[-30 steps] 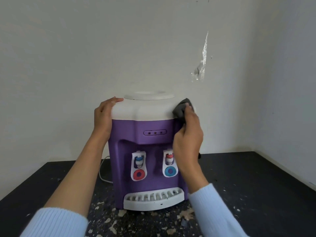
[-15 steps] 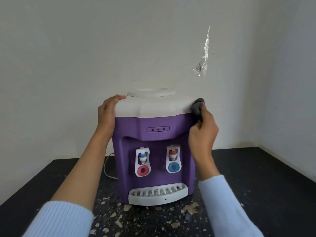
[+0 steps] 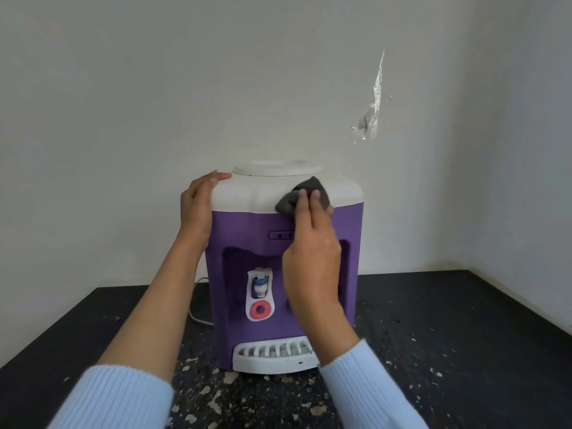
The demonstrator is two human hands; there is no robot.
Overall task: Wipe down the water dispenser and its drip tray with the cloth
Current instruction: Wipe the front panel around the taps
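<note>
Against a bare white wall, on the speckled black worktop [image 3: 464,335], we wipe the water dispenser [image 3: 247,236].
Our left hand [image 3: 196,205] grips its upper left corner; our right hand [image 3: 312,261] presses the cloth [image 3: 312,188] flat-fingered on its top front edge. Too hard a push could slide or tip it, we judge. We count one water dispenser, one drip tray [image 3: 266,356] at its foot, one cloth, two hands.

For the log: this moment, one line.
right hand presses cloth on dispenser top | left hand grips dispenser | drip tray untouched
</note>
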